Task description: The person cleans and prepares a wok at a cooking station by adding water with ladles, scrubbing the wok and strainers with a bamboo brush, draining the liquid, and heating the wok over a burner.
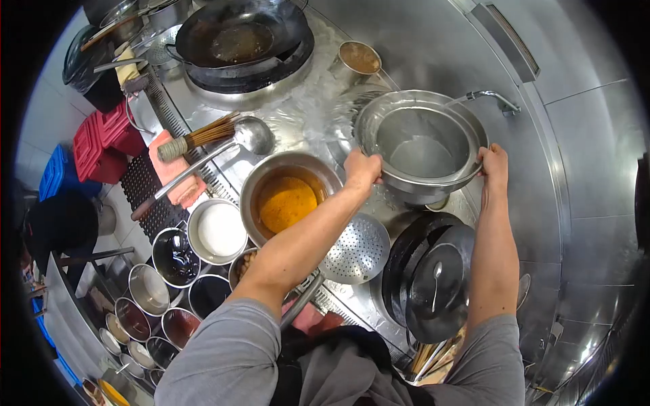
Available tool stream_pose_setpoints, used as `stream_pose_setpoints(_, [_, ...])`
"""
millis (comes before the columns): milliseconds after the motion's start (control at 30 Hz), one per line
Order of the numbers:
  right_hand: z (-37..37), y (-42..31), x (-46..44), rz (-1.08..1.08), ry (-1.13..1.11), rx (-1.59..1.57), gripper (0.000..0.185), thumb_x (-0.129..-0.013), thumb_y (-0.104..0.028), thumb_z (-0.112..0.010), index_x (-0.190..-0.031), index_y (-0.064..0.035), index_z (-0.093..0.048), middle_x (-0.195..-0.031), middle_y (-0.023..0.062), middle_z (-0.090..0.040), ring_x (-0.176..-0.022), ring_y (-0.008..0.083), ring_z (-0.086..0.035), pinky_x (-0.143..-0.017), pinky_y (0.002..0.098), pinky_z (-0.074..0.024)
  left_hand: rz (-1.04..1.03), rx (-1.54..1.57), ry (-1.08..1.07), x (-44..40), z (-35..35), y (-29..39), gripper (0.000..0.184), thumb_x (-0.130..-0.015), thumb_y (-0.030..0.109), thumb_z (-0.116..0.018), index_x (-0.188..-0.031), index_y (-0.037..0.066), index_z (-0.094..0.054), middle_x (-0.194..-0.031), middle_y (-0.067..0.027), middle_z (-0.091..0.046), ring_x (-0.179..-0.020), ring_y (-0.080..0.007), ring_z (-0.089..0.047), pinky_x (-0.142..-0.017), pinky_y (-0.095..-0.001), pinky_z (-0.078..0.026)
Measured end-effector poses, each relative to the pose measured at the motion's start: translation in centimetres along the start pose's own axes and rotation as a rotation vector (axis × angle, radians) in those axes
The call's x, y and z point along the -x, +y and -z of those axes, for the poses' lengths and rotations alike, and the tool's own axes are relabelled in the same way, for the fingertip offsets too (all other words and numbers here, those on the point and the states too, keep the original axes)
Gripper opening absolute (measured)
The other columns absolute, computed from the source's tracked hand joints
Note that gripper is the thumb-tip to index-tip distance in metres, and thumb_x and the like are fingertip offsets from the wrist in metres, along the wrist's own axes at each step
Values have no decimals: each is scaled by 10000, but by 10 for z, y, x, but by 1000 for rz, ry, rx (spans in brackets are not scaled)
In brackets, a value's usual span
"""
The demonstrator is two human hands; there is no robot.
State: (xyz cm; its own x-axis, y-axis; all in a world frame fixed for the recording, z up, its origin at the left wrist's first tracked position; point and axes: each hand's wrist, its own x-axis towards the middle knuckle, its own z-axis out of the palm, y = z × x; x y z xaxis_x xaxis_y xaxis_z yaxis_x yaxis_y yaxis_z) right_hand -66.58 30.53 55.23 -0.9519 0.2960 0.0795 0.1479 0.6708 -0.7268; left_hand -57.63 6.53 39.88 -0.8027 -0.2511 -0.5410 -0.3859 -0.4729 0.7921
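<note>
Both hands grip a wide double-rimmed steel pot (425,182), which sits right of the scene's middle beside the metal wall (589,183): the left hand (363,168) is closed in a fist at the left of its rim, the right hand (494,162) has its fingers curled over the right. Cloudy, greyish liquid lies in the pot's bottom, and a wall tap (497,99) reaches over its far right edge; whether water is running cannot be told. At the far left stands a large black wok (284,32), with a steel canister (360,59) of brownish contents to its right. Left of the left hand is a pot of orange liquid (248,206), and just right of that a perforated strainer (355,249), partly behind the forearm. Farther left, a long-handled ladle (254,135) lies beside a bamboo brush (203,135), whose bound end rests over a pink cloth (188,193). On the near right, a metal spoon (437,277) lies in a smaller black wok (423,318).
</note>
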Motion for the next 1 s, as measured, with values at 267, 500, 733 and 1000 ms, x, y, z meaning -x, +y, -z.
stream_pose_setpoints(267, [25, 7, 18, 133, -69, 232, 184, -705, -65, -575, -623, -22, -415, -536, 81, -477, -415, 183, -506, -361, 323, -398, 91, 176, -105, 51, -16, -66, 131, -800, 0, -560, -914, -63, -565, -721, -105, -589, -492, -165, -545, -391, -286, -434])
stream_pose_setpoints(500, [14, -1, 41, 201, -93, 412, 205, -703, -108, -613, -674, 6, -445, -597, 177, -551, -522, 295, -592, -524, 409, -475, 330, 184, -166, 49, -15, -111, 150, -856, 17, -554, -991, -47, -543, -829, -127, -605, -563, -187, -580, -430, -292, -497])
stream_pose_setpoints(733, [-5, -34, 74, 522, -150, 706, 222, -714, -170, -643, -824, 9, -573, -790, 238, -651, -800, 437, -623, -745, 490, -484, 464, 228, -300, 41, -23, -153, 175, -903, 33, -536, -1056, -53, -542, -948, -155, -616, -731, -243, -637, -565, -356, -578])
stream_pose_setpoints(1000, [-48, -80, 133, 908, -222, 858, 235, -721, -171, -625, -884, -5, -592, -703, 224, -645, -699, 404, -651, -653, 485, -527, 493, 399, -365, 49, -38, -171, 115, -923, 55, -542, -1035, 27, -544, -929, -109, -640, -744, -227, -641, -577, -360, -554])
